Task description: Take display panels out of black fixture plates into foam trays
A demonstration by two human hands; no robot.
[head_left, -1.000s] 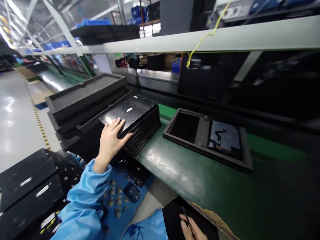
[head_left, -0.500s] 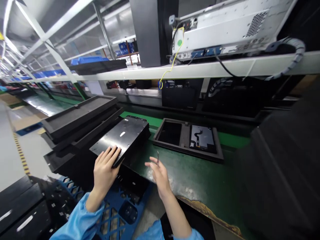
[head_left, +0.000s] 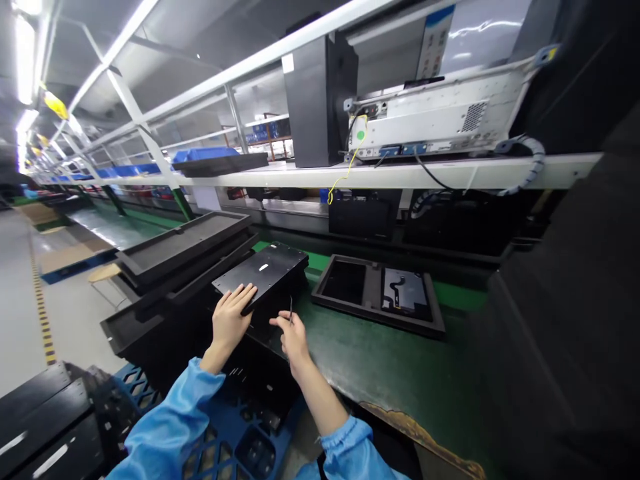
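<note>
My left hand (head_left: 231,319) grips the near corner of the top black metal plate (head_left: 263,271) on a stack standing at the left end of the green belt (head_left: 365,353); the plate's near edge is tilted up. My right hand (head_left: 290,331) is just right of that corner, fingers closed on a thin dark tool (head_left: 291,309) that points upward. To the right on the belt lies a black tray (head_left: 376,313) with one empty pocket and one pocket holding a grey part (head_left: 404,291).
Stacked black foam trays (head_left: 180,250) stand left of the plates. A blue plastic crate (head_left: 220,440) and more black plates (head_left: 40,427) sit below. A shelf (head_left: 400,175) with a monitor and a white unit runs above. A big dark mass fills the right.
My right hand rose from my lap to the plate stack, bringing the thin tool with it. The camera tilted up. My left hand stayed on the top plate.
</note>
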